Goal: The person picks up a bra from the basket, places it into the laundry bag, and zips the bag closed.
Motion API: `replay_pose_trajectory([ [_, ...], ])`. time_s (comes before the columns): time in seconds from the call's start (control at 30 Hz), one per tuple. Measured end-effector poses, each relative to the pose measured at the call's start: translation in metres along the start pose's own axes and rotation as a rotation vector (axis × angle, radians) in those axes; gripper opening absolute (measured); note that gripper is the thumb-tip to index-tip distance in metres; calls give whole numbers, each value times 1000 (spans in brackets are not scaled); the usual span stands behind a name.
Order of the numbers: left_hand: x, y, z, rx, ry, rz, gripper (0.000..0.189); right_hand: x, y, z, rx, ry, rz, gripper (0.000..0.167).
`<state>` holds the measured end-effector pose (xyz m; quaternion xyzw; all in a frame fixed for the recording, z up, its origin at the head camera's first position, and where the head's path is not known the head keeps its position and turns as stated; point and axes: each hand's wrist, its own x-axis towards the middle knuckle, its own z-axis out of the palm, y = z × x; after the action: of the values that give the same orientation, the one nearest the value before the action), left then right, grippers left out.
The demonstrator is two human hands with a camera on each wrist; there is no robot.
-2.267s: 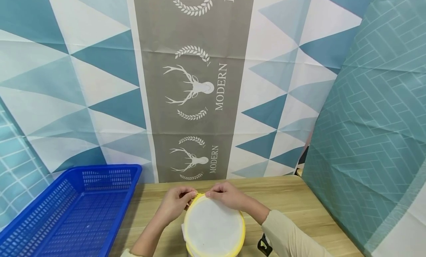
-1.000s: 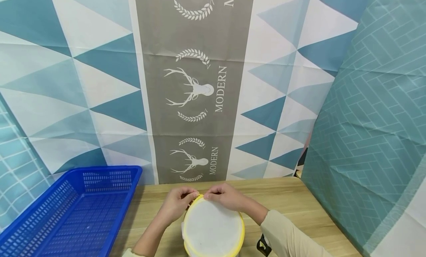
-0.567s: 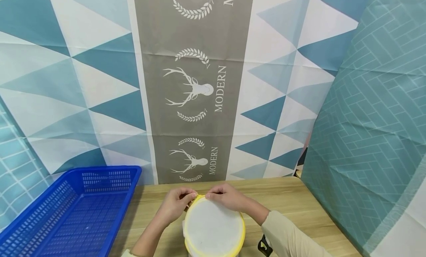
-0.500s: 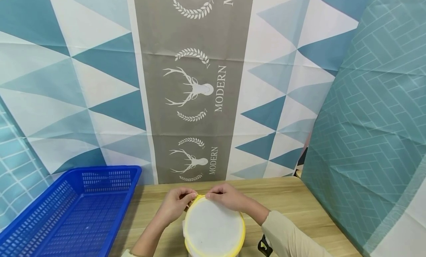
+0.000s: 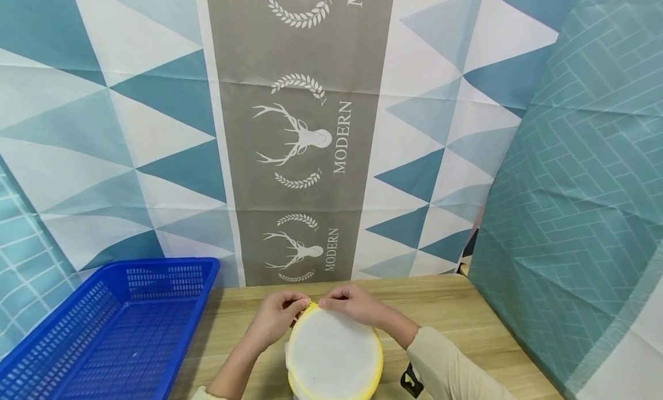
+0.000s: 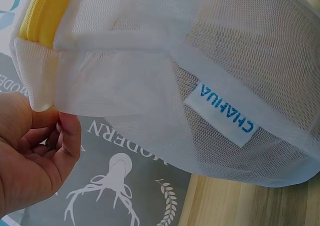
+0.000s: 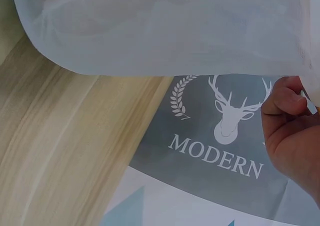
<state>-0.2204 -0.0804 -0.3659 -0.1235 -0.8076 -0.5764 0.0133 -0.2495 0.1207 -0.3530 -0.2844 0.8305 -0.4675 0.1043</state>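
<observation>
A white mesh laundry bag (image 5: 334,354) with a yellow zipper (image 5: 380,360) around its round top stands at the front middle of the table. A "CHAHUA" label (image 6: 222,113) is sewn on its side. In the head view my left hand (image 5: 271,319) pinches the bag's far rim at the yellow zipper. The left wrist view shows its thumb and finger on a white fabric tab just below the zipper's end. Close beside it, my right hand (image 5: 357,305) pinches the same rim. In the right wrist view this hand's (image 7: 295,126) fingers are curled at the bag's edge; what lies between them is mostly hidden.
A blue perforated plastic basket (image 5: 197,319) stands left on the wooden table (image 5: 440,308). A black strap-like item (image 5: 411,381) lies under the right sleeve. Patterned cloths (image 5: 290,175) hang behind the table and on the right.
Both hands keep their pinch on the bag's far rim. The bag and hands shift only very slightly in the head view; the basket stays put.
</observation>
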Motion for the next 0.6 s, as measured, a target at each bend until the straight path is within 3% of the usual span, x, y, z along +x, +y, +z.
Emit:
replay_pose_trajectory([
  [0.3, -1, 3, -1, 12, 3, 2, 21, -1, -7, 3, 28, -52, 4, 25],
  [0.6, -1, 4, 0, 29, 21, -13, 18, -2, -5, 3, 45, -48, -12, 26],
])
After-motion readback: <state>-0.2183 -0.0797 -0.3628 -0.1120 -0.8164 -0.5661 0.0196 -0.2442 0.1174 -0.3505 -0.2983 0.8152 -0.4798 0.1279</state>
